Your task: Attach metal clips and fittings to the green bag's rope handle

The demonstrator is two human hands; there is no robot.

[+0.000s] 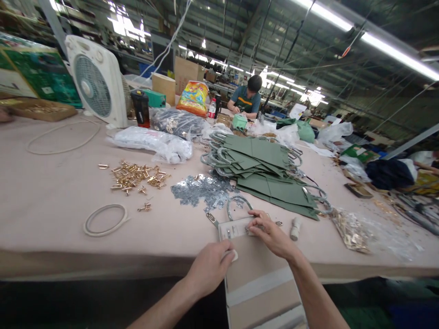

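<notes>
My left hand [211, 266] is closed around a small white rounded piece [235, 255], whose kind I cannot make out. Beside it, my right hand [265, 230] bends its fingers down onto a pale bag panel [234, 228], pinching a small metal piece [247, 230] at its surface. A grey cord handle [240, 199] loops up from the panel's far edge. Strap ends with gold hardware stick out at its sides, one a strap tab [212, 218]. Under my hands lies a cardboard piece [254, 260] banded with tape.
Beyond the panel lie flat metal plates [204, 191], gold clasps [137, 176] and stacked green bag panels [260, 155]. A tape roll [105, 220] is at left; a small pale cylinder [295, 228] and bagged hardware [351, 230] at right. A fan [96, 82] and a co-worker [247, 98] are farther back.
</notes>
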